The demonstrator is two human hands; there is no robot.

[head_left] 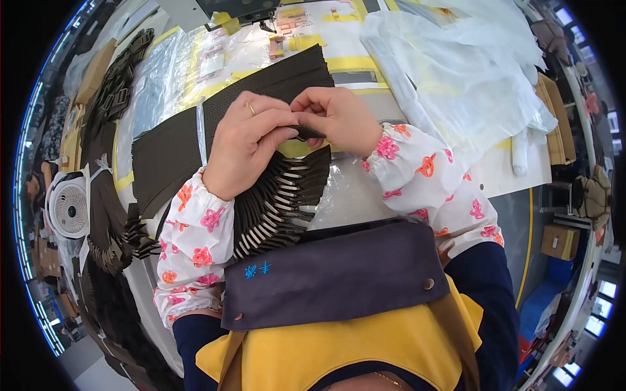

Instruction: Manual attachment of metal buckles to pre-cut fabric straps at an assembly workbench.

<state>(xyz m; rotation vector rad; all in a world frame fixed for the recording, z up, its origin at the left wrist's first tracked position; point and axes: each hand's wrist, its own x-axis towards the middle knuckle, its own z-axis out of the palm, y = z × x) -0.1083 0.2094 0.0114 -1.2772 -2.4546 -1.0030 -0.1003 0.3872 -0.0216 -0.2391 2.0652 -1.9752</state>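
In front of me, both hands meet over a stack of dark olive-brown webbing strips [168, 146] lying on the table. My left hand [244, 143] is closed, thumb and fingers pinching a dark webbing strip [305, 132]. The other end of the pinch belongs to my right hand [342, 120], its fingertips curled on the same strip and touching the left fingers. A pale band [201, 133] runs across the stack. Below my hands, folded strip ends [280, 199] fan out with light edges showing. My fingers partly hide the held piece.
At the top stands a dark machine head [241, 8] above a work surface with yellow tape [352, 64]. Translucent plastic sheets [450, 78] cover the right. Straps with buckles [120, 94], hanging strips [107, 215] and a white fan [68, 207] line the left. A cardboard box [559, 242] sits right.
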